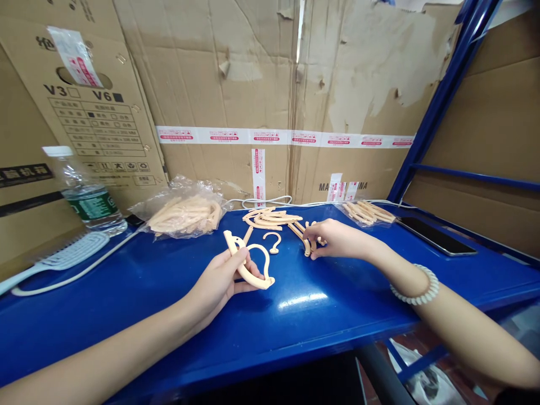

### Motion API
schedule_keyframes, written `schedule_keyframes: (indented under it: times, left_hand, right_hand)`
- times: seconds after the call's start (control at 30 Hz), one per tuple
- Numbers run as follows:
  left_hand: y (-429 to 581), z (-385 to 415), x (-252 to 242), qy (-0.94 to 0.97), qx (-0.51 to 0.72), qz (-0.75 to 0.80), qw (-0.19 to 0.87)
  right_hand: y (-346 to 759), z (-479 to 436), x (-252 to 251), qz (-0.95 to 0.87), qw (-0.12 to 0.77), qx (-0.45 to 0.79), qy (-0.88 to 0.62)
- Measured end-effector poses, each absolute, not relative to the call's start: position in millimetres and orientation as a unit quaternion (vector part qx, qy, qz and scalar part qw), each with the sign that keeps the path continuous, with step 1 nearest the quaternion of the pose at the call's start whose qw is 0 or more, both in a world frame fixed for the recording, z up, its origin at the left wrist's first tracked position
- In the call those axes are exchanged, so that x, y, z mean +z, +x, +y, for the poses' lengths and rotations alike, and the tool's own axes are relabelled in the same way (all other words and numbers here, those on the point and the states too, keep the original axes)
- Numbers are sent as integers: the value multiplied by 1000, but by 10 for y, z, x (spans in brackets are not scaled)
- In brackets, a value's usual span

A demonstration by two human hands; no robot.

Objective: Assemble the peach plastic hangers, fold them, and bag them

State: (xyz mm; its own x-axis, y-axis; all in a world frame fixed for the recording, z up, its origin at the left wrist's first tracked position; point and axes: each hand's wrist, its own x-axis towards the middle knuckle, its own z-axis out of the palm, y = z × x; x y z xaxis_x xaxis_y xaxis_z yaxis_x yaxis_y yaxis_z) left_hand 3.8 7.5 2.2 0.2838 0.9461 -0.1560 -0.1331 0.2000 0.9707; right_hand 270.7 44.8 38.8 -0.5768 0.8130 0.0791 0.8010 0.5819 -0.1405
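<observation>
My left hand (230, 270) grips a cream plastic hanger piece (255, 279), a curved arm with a hook-like loop joined to it, held tilted above the table. At the right, my right hand (331, 239) has its thumb and fingers closed around small cream hanger parts (307, 246) on the table; the fingers partly hide them. A loose hanger hook (273, 242) lies between the two hands. Behind it sits a pile of curved hanger arms (270, 216).
A plastic bag of cream parts (185, 211) lies at back left, a smaller bag (367, 211) at back right. A phone (436, 235), a water bottle (90, 194), a hairbrush (78, 250) and a white cable (84, 278) are on the blue table (270, 337). Cardboard (228, 79) stands behind.
</observation>
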Motion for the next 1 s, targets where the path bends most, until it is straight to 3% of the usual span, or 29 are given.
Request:
schedule_keyframes:
  times: [0.17,0.3,0.6,0.83,1.0]
  left_hand:
    - [30,75,14,479,420,419,647]
    - [27,68,8,478,416,425,646]
    - [41,95,23,470,418,422,652]
    - [29,68,17,476,411,425,651]
    - [16,61,12,482,405,428,648]
  right_hand:
    - [2692,420,373,-891,87,79,-438]
    - [2717,423,357,-907,110,37,-405]
    - [2705,516,253,-906,81,34,-414]
    - [2962,547,453,-876,151,-3,-459]
    - [3136,659,456,-867,77,34,-492]
